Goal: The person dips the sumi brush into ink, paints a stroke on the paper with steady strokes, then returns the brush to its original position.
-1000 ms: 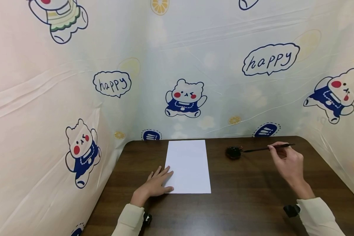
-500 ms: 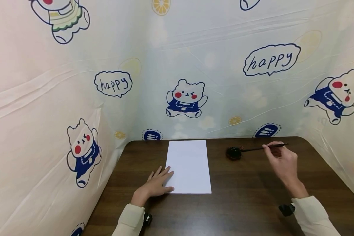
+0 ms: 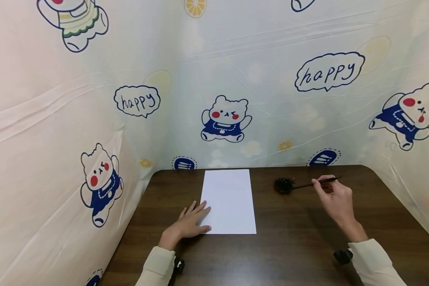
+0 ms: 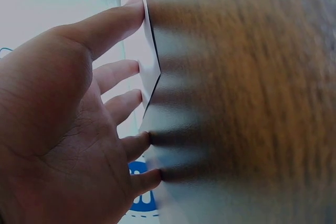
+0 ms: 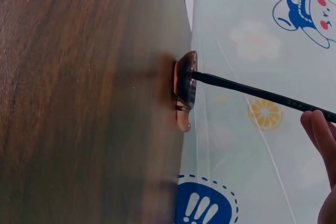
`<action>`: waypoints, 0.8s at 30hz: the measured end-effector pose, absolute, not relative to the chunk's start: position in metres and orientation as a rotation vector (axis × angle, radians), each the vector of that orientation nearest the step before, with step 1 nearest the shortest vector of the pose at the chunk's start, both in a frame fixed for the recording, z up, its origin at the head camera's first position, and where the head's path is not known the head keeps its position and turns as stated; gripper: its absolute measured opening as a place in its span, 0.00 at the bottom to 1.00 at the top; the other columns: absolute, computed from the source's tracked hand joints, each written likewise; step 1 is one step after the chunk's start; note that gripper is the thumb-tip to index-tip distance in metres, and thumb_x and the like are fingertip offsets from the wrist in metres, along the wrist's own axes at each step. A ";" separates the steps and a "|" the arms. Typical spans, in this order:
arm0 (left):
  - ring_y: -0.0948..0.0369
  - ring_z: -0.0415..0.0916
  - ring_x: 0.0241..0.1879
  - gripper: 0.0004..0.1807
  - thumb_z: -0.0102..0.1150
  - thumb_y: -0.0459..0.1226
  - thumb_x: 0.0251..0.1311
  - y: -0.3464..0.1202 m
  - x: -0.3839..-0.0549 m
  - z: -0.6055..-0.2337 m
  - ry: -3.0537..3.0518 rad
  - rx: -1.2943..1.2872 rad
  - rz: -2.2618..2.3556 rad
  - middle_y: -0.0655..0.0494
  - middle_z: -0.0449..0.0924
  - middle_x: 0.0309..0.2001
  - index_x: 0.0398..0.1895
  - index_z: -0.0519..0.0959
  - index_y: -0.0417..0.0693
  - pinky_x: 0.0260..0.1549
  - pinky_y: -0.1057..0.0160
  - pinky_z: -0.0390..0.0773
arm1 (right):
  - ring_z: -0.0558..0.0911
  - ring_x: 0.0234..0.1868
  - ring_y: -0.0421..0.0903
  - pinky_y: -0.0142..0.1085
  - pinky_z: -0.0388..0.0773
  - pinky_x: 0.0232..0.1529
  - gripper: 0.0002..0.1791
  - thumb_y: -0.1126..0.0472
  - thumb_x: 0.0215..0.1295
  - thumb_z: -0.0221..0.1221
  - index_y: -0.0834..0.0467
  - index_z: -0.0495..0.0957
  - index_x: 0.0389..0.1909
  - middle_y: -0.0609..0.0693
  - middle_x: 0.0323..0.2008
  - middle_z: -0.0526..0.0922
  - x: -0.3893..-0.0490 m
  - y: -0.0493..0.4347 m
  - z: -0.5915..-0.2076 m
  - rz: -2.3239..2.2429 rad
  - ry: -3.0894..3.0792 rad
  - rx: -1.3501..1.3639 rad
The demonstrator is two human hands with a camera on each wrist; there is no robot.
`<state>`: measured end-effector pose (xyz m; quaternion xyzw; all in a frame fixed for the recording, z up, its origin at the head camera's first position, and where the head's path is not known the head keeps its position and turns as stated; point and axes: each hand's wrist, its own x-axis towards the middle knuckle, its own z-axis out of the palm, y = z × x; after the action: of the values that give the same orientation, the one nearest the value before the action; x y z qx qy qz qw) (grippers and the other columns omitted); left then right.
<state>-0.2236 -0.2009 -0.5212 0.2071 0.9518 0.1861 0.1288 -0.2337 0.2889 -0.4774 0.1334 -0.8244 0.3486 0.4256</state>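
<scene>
A sheet of white paper (image 3: 230, 198) lies on the dark wooden table. My left hand (image 3: 186, 225) rests at its lower left edge, fingers spread, with fingertips and thumb on the sheet; the left wrist view shows the hand (image 4: 63, 129) palm-side along the paper's corner (image 4: 147, 61). To the right of the sheet sits a small dark ink dish (image 3: 282, 185). My right hand (image 3: 337, 200) pinches a slim dark calligraphy brush (image 3: 304, 185) by its handle. In the right wrist view the brush (image 5: 252, 92) slants down into the dish (image 5: 185, 80), whose rim hides its tip.
Printed cloth (image 3: 225, 71) with bears and lettering hangs behind the table and on both sides. The wooden tabletop (image 3: 289, 242) stretches in front of the paper and dish. A black wrist camera (image 3: 343, 256) sits on my right wrist.
My right hand has moved left and slightly down, toward the dish, the brush still pinched in it. The left hand and paper have stayed where they were.
</scene>
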 end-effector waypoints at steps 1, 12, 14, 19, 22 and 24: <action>0.39 0.36 0.78 0.40 0.58 0.55 0.63 -0.201 -0.224 -0.521 2.767 0.603 0.537 0.51 0.46 0.79 0.76 0.58 0.56 0.68 0.28 0.40 | 0.73 0.33 0.11 0.10 0.70 0.33 0.06 0.66 0.57 0.68 0.61 0.82 0.35 0.53 0.27 0.87 -0.233 0.289 -0.477 0.868 -2.060 0.333; 0.40 0.35 0.78 0.40 0.57 0.56 0.64 -0.201 -0.225 -0.520 2.760 0.601 0.547 0.52 0.46 0.79 0.76 0.58 0.56 0.69 0.28 0.39 | 0.71 0.34 0.09 0.09 0.69 0.34 0.05 0.65 0.58 0.67 0.61 0.82 0.34 0.54 0.27 0.87 -0.229 0.292 -0.473 0.858 -2.088 0.309; 0.40 0.35 0.78 0.40 0.57 0.56 0.64 -0.201 -0.225 -0.521 2.758 0.600 0.541 0.51 0.46 0.79 0.76 0.58 0.56 0.69 0.28 0.39 | 0.71 0.34 0.09 0.09 0.69 0.34 0.05 0.65 0.58 0.67 0.61 0.82 0.33 0.54 0.27 0.87 -0.228 0.292 -0.473 0.859 -2.084 0.309; 0.40 0.35 0.78 0.41 0.56 0.57 0.64 -0.201 -0.226 -0.521 2.757 0.600 0.525 0.52 0.45 0.79 0.76 0.57 0.57 0.69 0.29 0.39 | 0.71 0.34 0.09 0.09 0.69 0.33 0.05 0.65 0.57 0.67 0.61 0.82 0.33 0.55 0.27 0.87 -0.227 0.292 -0.473 0.852 -2.078 0.305; 0.40 0.35 0.78 0.41 0.56 0.58 0.64 -0.201 -0.225 -0.521 2.760 0.601 0.522 0.52 0.45 0.79 0.76 0.57 0.57 0.69 0.29 0.39 | 0.71 0.34 0.09 0.09 0.70 0.33 0.05 0.65 0.57 0.67 0.61 0.82 0.32 0.55 0.26 0.87 -0.227 0.293 -0.473 0.851 -2.074 0.306; 0.39 0.35 0.78 0.41 0.56 0.58 0.64 -0.201 -0.225 -0.521 2.760 0.602 0.525 0.52 0.45 0.79 0.76 0.58 0.57 0.69 0.28 0.39 | 0.72 0.34 0.10 0.10 0.70 0.33 0.05 0.65 0.57 0.67 0.61 0.82 0.32 0.55 0.26 0.87 -0.226 0.294 -0.473 0.850 -2.072 0.307</action>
<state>-0.2252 -0.2012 -0.5213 0.2077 0.9519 0.1811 0.1336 -0.2262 0.2936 -0.4730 0.1229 -0.8290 0.3401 0.4266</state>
